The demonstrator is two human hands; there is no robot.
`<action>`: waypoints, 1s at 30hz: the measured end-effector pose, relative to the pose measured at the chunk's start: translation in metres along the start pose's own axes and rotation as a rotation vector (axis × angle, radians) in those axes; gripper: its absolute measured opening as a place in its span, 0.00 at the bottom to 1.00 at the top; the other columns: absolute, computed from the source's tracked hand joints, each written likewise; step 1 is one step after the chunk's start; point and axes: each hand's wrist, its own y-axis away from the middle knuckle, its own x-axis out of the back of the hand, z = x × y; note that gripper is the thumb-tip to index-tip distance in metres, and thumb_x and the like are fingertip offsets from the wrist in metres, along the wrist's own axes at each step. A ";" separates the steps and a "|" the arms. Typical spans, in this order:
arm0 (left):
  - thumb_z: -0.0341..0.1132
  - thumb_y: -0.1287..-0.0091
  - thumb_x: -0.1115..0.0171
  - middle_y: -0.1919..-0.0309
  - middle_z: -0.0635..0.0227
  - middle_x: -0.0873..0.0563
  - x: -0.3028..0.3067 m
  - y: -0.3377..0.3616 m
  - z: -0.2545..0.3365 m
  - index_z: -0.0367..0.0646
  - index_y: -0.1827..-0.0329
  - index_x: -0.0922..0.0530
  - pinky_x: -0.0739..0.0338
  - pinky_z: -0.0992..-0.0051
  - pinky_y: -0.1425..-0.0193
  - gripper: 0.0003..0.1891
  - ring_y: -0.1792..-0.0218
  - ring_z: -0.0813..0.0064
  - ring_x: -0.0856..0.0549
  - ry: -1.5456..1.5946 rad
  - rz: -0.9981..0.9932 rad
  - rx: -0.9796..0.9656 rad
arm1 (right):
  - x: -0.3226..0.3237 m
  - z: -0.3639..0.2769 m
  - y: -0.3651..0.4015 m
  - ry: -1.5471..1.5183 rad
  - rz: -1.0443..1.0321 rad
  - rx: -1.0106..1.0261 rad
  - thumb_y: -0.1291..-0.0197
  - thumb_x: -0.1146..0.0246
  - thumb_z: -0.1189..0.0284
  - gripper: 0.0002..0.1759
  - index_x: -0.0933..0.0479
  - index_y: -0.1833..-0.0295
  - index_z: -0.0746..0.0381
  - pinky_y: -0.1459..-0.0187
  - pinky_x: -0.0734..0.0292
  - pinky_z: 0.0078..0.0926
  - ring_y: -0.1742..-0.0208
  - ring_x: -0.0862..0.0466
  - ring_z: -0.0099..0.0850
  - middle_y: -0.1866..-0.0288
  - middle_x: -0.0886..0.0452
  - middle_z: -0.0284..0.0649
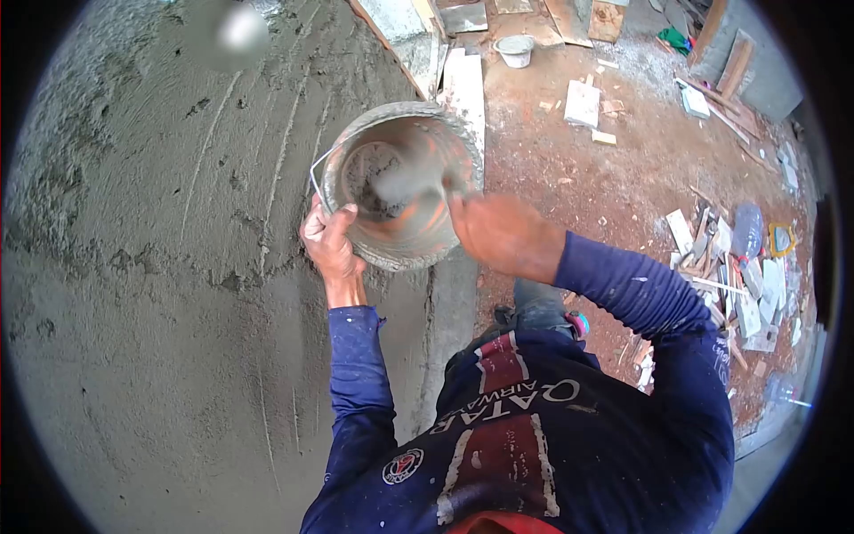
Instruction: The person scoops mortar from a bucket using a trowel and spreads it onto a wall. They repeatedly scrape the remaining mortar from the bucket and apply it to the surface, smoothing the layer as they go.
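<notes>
A mortar-caked bucket [409, 258] with orange showing through inside tilts its mouth toward me, and grey mortar [363, 169] lies at its bottom. My left hand [331, 238] is closed on the left side of the rim, thumb over the edge, beside the wire handle [315, 169]. At the right side of the mouth my right hand [503, 233] is closed round the handle of a trowel. The trowel's blade [405, 184] reaches into the bucket and is smeared by motion. Much of its handle is hidden by my fingers.
Wet grey mortar [178, 338] covers the surface on the left, with streaks and ridges. Reddish dirt ground [551, 160] is on the right. A small pail [514, 52] and a white block [583, 102] stand farther off. Debris [738, 276] with a plastic bottle [747, 230] lies at right.
</notes>
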 end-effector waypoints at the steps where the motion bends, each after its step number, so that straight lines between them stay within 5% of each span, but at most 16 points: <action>1: 0.24 0.46 0.40 0.53 0.64 0.15 -0.002 0.002 -0.001 0.33 0.47 0.20 0.23 0.73 0.48 0.21 0.55 0.73 0.17 -0.075 -0.027 -0.040 | -0.007 0.005 -0.001 0.009 0.003 0.000 0.37 0.49 0.75 0.16 0.25 0.50 0.75 0.70 0.19 0.37 0.64 0.15 0.42 0.67 0.16 0.48; 2: 0.23 0.48 0.37 0.56 0.70 0.17 -0.014 0.004 0.012 0.34 0.66 0.17 0.28 0.76 0.48 0.07 0.57 0.79 0.21 0.012 -0.054 -0.020 | -0.023 0.015 -0.003 0.282 0.241 0.173 0.34 0.51 0.74 0.16 0.26 0.49 0.76 0.71 0.19 0.38 0.63 0.14 0.41 0.66 0.16 0.49; 3: 0.23 0.48 0.37 0.56 0.70 0.17 -0.014 0.004 0.011 0.34 0.66 0.17 0.28 0.76 0.48 0.07 0.57 0.79 0.21 0.016 -0.055 -0.024 | -0.035 0.023 -0.005 0.555 0.481 0.348 0.32 0.53 0.74 0.17 0.27 0.49 0.77 0.71 0.19 0.38 0.62 0.13 0.40 0.66 0.16 0.50; 4: 0.23 0.47 0.38 0.56 0.68 0.16 -0.012 -0.004 0.011 0.34 0.56 0.19 0.26 0.75 0.47 0.14 0.57 0.77 0.19 0.010 -0.061 -0.029 | -0.041 0.023 -0.004 0.561 0.497 0.340 0.32 0.53 0.74 0.17 0.27 0.49 0.77 0.71 0.19 0.38 0.62 0.13 0.40 0.66 0.16 0.50; 5: 0.23 0.45 0.40 0.55 0.66 0.14 -0.014 -0.009 0.013 0.33 0.45 0.21 0.24 0.75 0.47 0.22 0.56 0.76 0.17 0.004 -0.064 -0.032 | -0.048 0.020 0.002 0.439 0.268 0.241 0.30 0.54 0.73 0.17 0.27 0.49 0.77 0.72 0.19 0.39 0.62 0.13 0.41 0.66 0.16 0.50; 6: 0.23 0.45 0.39 0.56 0.67 0.14 -0.018 -0.008 0.016 0.33 0.44 0.21 0.23 0.74 0.48 0.22 0.57 0.76 0.17 0.062 -0.055 -0.009 | -0.049 0.020 0.005 0.317 0.037 0.145 0.28 0.55 0.73 0.18 0.27 0.49 0.78 0.72 0.19 0.41 0.62 0.13 0.41 0.67 0.17 0.50; 7: 0.23 0.45 0.39 0.56 0.67 0.14 -0.022 -0.009 0.015 0.33 0.44 0.21 0.23 0.74 0.48 0.22 0.57 0.76 0.17 0.071 -0.064 -0.012 | -0.043 0.023 0.002 0.324 0.044 0.135 0.28 0.55 0.73 0.18 0.27 0.49 0.78 0.72 0.19 0.41 0.62 0.13 0.41 0.67 0.17 0.50; 9: 0.23 0.48 0.36 0.53 0.70 0.19 -0.025 -0.002 0.005 0.34 0.60 0.18 0.28 0.77 0.50 0.11 0.59 0.78 0.21 0.076 -0.037 -0.007 | -0.036 0.027 -0.001 0.166 0.487 0.370 0.26 0.57 0.72 0.19 0.28 0.47 0.78 0.73 0.19 0.44 0.65 0.13 0.43 0.67 0.17 0.51; 15: 0.23 0.47 0.37 0.53 0.66 0.16 -0.042 -0.006 0.015 0.31 0.51 0.19 0.25 0.74 0.46 0.18 0.54 0.74 0.17 0.058 -0.083 -0.009 | -0.030 0.027 0.009 0.047 0.116 0.035 0.31 0.54 0.74 0.15 0.33 0.48 0.75 0.70 0.19 0.49 0.74 0.17 0.52 0.70 0.19 0.54; 16: 0.24 0.46 0.38 0.55 0.65 0.15 -0.042 0.000 0.015 0.32 0.48 0.20 0.23 0.72 0.45 0.20 0.54 0.72 0.16 0.032 -0.090 -0.017 | -0.036 0.039 0.003 0.045 0.106 0.037 0.31 0.54 0.74 0.15 0.33 0.48 0.75 0.70 0.19 0.49 0.74 0.17 0.52 0.70 0.19 0.54; 18: 0.24 0.46 0.38 0.55 0.65 0.15 -0.048 0.002 0.011 0.32 0.49 0.20 0.24 0.73 0.45 0.19 0.55 0.73 0.16 0.001 -0.053 -0.051 | -0.053 0.067 -0.021 0.027 0.525 0.245 0.35 0.50 0.76 0.17 0.33 0.45 0.77 0.69 0.19 0.48 0.74 0.17 0.51 0.71 0.20 0.53; 19: 0.24 0.46 0.38 0.56 0.66 0.15 -0.049 -0.001 0.012 0.32 0.49 0.19 0.24 0.74 0.46 0.19 0.55 0.74 0.17 -0.029 -0.032 -0.100 | -0.055 0.061 -0.010 0.015 0.522 0.269 0.35 0.50 0.76 0.17 0.33 0.45 0.77 0.69 0.19 0.48 0.74 0.17 0.51 0.71 0.20 0.53; 21: 0.23 0.46 0.38 0.57 0.68 0.15 -0.046 -0.005 0.013 0.32 0.49 0.19 0.26 0.77 0.47 0.19 0.57 0.77 0.18 0.018 -0.020 -0.101 | -0.048 0.048 0.017 0.299 0.125 0.144 0.32 0.53 0.75 0.14 0.30 0.49 0.74 0.72 0.18 0.39 0.69 0.14 0.45 0.70 0.18 0.51; 24: 0.23 0.46 0.38 0.54 0.69 0.16 -0.041 -0.007 0.002 0.33 0.56 0.17 0.27 0.79 0.48 0.14 0.57 0.80 0.19 0.003 -0.074 -0.091 | -0.034 0.054 0.008 0.395 0.439 0.256 0.34 0.51 0.76 0.16 0.30 0.46 0.76 0.71 0.18 0.35 0.68 0.14 0.42 0.68 0.18 0.50; 30: 0.21 0.47 0.38 0.55 0.69 0.16 -0.061 -0.005 0.012 0.32 0.59 0.17 0.27 0.79 0.52 0.12 0.60 0.81 0.20 -0.001 -0.003 -0.141 | -0.044 0.055 0.004 0.318 0.250 0.131 0.39 0.47 0.77 0.20 0.33 0.45 0.83 0.75 0.21 0.40 0.71 0.16 0.46 0.72 0.21 0.54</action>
